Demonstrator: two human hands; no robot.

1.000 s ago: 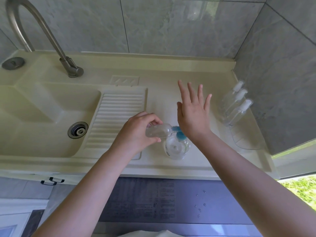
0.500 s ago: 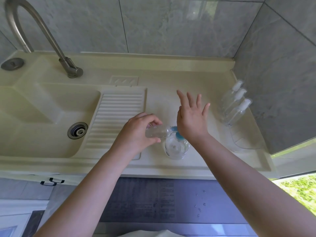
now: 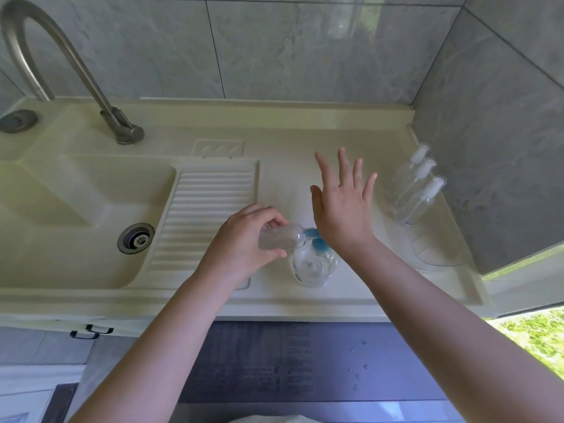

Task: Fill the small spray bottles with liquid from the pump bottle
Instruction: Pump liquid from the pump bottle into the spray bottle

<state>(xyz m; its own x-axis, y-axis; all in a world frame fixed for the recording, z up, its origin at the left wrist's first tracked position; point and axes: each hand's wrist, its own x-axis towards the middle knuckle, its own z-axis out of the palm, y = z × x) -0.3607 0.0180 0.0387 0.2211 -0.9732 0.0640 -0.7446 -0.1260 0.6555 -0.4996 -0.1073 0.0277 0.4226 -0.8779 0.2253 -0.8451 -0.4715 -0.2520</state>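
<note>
Cream desk point(image 3: 351, 132) with a sink point(image 3: 76, 209) sits under grey tiled walls. Since half a second ago the right hand point(image 3: 341, 209) has lifted, fingers spread, heel over the blue pump point(image 3: 316, 239). Left hand point(image 3: 244, 239) grips a small bottle point(image 3: 280, 238), tilted against the pump bottle point(image 3: 314, 267). Three spray bottles point(image 3: 418, 187) stand far right.

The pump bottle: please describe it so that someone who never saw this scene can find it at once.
Start at the cream counter right of the ribbed drainboard. Near its front edge, under the right hand, stands the pump bottle. It is wide, round and clear with a blue pump head, unlike the slim white-capped spray bottles by the right wall.
</note>
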